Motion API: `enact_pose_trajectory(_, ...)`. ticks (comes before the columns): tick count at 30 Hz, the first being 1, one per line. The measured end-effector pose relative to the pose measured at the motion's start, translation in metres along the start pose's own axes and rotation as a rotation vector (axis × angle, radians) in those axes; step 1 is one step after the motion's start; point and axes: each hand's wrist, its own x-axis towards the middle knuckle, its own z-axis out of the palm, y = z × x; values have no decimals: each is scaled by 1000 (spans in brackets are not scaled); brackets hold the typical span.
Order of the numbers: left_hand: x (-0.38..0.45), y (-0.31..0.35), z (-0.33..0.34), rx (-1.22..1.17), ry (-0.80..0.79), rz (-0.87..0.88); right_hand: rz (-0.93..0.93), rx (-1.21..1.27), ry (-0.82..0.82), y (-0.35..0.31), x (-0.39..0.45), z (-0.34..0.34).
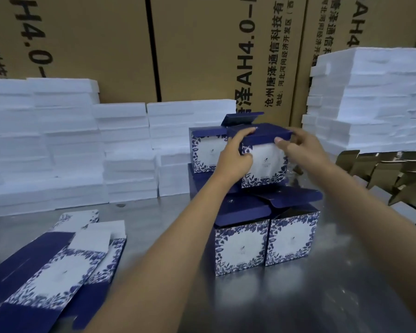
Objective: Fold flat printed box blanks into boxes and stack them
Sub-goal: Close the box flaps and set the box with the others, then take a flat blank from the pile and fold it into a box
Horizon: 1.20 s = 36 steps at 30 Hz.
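A folded blue-and-white floral box point(265, 164) sits on the upper layer of a stack, beside another folded box point(203, 151) whose lid flap stands up. My left hand point(235, 155) grips its left top corner. My right hand point(300, 145) holds its right top edge, thumb on the dark blue lid. Below, two folded boxes point(240, 246) point(293, 236) stand on the metal table point(154, 224); the right one has its lid open. Flat printed blanks point(58, 267) lie in a loose pile at the front left.
Tall stacks of white foam sheets point(46, 140) point(370, 97) line the back left, centre and right. Brown cardboard dividers point(389, 171) lie at the right. Large brown cartons point(202, 44) form the back wall.
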Motion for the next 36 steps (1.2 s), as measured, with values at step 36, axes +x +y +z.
enact_pose_trajectory(36,-244,-136,-215,733,532,-770,3,-111,-735,-1,-270,275)
